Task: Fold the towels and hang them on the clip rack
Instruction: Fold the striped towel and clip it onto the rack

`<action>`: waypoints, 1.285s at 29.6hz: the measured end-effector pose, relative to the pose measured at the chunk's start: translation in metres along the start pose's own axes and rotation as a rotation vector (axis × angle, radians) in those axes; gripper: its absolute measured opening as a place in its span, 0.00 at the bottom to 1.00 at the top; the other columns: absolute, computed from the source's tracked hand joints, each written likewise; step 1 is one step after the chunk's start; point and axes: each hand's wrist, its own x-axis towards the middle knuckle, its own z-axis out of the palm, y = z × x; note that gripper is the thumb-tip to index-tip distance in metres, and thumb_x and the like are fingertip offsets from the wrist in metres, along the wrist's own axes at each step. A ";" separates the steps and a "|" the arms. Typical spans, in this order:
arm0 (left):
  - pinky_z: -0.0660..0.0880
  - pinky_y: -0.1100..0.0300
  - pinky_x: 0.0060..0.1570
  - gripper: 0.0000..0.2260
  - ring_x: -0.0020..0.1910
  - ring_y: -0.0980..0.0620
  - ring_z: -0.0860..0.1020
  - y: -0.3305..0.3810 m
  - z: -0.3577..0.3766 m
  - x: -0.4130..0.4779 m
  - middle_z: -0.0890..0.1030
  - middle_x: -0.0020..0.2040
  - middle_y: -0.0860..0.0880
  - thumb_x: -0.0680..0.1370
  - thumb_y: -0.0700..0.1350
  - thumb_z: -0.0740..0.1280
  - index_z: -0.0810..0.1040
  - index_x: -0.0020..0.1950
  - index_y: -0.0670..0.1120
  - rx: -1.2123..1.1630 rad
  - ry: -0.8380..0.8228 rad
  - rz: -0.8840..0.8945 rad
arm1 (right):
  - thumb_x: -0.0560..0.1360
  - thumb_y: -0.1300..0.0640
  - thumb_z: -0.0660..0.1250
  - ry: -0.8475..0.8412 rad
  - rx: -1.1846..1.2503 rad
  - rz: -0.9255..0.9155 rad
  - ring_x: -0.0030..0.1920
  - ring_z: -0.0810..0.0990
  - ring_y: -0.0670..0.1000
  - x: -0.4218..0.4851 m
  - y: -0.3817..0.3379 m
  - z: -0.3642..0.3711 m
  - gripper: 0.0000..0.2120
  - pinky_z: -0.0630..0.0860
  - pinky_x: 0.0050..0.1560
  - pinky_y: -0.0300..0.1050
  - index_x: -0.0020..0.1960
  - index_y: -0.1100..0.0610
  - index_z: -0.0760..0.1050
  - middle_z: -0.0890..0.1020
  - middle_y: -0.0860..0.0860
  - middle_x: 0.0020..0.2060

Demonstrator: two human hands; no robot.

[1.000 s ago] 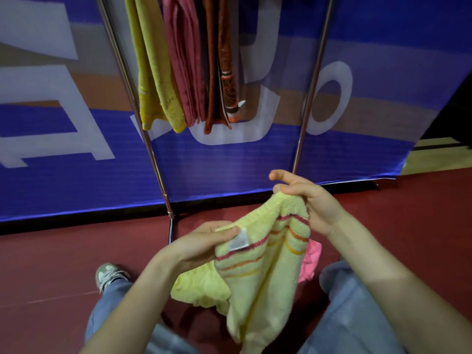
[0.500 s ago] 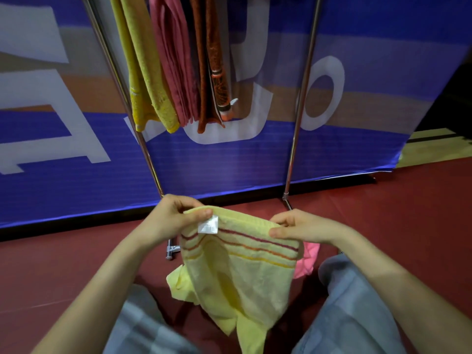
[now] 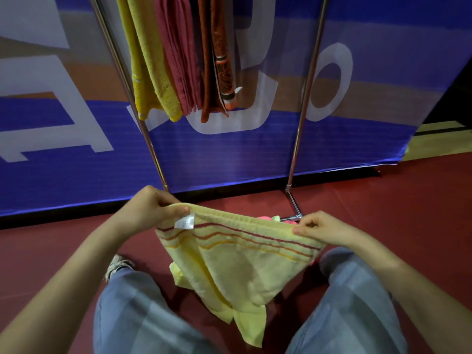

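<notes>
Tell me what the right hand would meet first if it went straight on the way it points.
The right hand points leftward along the top hem of the yellow towel it pinches, so it would probably meet the left hand first.

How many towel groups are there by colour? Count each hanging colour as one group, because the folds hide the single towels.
Yellow group, hanging: 1
Pink group, hanging: 1
Orange group, hanging: 1
Pale yellow striped towel, held: 1
Pink cloth on the floor, mostly hidden: 1
Total: 5
</notes>
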 end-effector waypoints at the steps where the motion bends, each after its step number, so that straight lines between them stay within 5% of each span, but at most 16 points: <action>1: 0.68 0.71 0.26 0.08 0.24 0.63 0.72 -0.004 0.000 0.000 0.77 0.22 0.57 0.70 0.46 0.72 0.81 0.30 0.51 0.059 -0.005 0.005 | 0.73 0.61 0.67 0.014 0.003 0.005 0.23 0.67 0.37 0.000 0.001 -0.003 0.15 0.63 0.28 0.29 0.28 0.53 0.71 0.70 0.40 0.17; 6: 0.66 0.70 0.28 0.20 0.23 0.63 0.70 -0.016 0.006 -0.002 0.71 0.17 0.59 0.71 0.46 0.71 0.70 0.21 0.56 0.285 -0.028 0.053 | 0.72 0.62 0.68 0.021 0.006 0.028 0.25 0.69 0.36 -0.001 0.002 -0.011 0.12 0.65 0.31 0.28 0.31 0.53 0.73 0.72 0.45 0.26; 9: 0.64 0.69 0.26 0.28 0.21 0.60 0.67 -0.017 0.013 -0.003 0.68 0.16 0.56 0.73 0.45 0.69 0.64 0.14 0.51 0.310 -0.035 0.053 | 0.71 0.62 0.69 0.020 -0.014 0.044 0.24 0.69 0.36 -0.002 -0.005 -0.014 0.13 0.64 0.30 0.28 0.29 0.53 0.73 0.72 0.42 0.20; 17: 0.61 0.68 0.20 0.11 0.19 0.58 0.63 -0.005 0.065 -0.003 0.67 0.24 0.48 0.75 0.42 0.66 0.76 0.35 0.38 -0.386 -0.012 -0.267 | 0.72 0.57 0.68 0.056 0.242 0.181 0.24 0.67 0.41 0.004 -0.039 0.009 0.10 0.62 0.24 0.32 0.32 0.57 0.75 0.71 0.47 0.23; 19: 0.63 0.70 0.20 0.13 0.17 0.60 0.65 0.003 0.082 -0.005 0.69 0.20 0.53 0.76 0.41 0.65 0.75 0.32 0.40 -0.468 -0.041 -0.280 | 0.73 0.59 0.67 0.037 0.387 0.222 0.18 0.68 0.39 0.005 -0.051 0.023 0.11 0.63 0.19 0.31 0.32 0.56 0.73 0.72 0.45 0.18; 24: 0.67 0.68 0.23 0.14 0.25 0.55 0.69 0.016 0.115 -0.009 0.71 0.25 0.48 0.76 0.42 0.64 0.73 0.31 0.40 -0.558 -0.078 -0.285 | 0.74 0.58 0.65 -0.020 0.576 0.225 0.25 0.78 0.44 0.004 -0.078 0.054 0.09 0.76 0.27 0.37 0.36 0.57 0.75 0.80 0.47 0.25; 28: 0.69 0.69 0.21 0.16 0.21 0.59 0.74 0.022 0.126 -0.013 0.75 0.22 0.52 0.77 0.42 0.63 0.75 0.29 0.42 -0.650 -0.075 -0.294 | 0.75 0.59 0.64 -0.030 0.667 0.237 0.25 0.79 0.44 0.002 -0.092 0.074 0.06 0.79 0.29 0.38 0.40 0.59 0.73 0.78 0.55 0.33; 33: 0.73 0.68 0.25 0.13 0.30 0.52 0.76 0.018 0.125 -0.014 0.78 0.35 0.41 0.77 0.43 0.62 0.79 0.41 0.35 -0.590 -0.052 -0.261 | 0.76 0.61 0.63 -0.002 0.754 0.252 0.23 0.80 0.45 -0.001 -0.098 0.087 0.07 0.79 0.28 0.37 0.39 0.61 0.72 0.78 0.58 0.33; 38: 0.74 0.62 0.31 0.15 0.33 0.47 0.76 0.012 0.124 -0.014 0.77 0.32 0.42 0.78 0.43 0.61 0.77 0.34 0.39 -0.590 -0.070 -0.264 | 0.75 0.61 0.63 0.004 0.780 0.270 0.24 0.80 0.48 -0.004 -0.098 0.091 0.07 0.79 0.29 0.37 0.41 0.62 0.75 0.80 0.55 0.26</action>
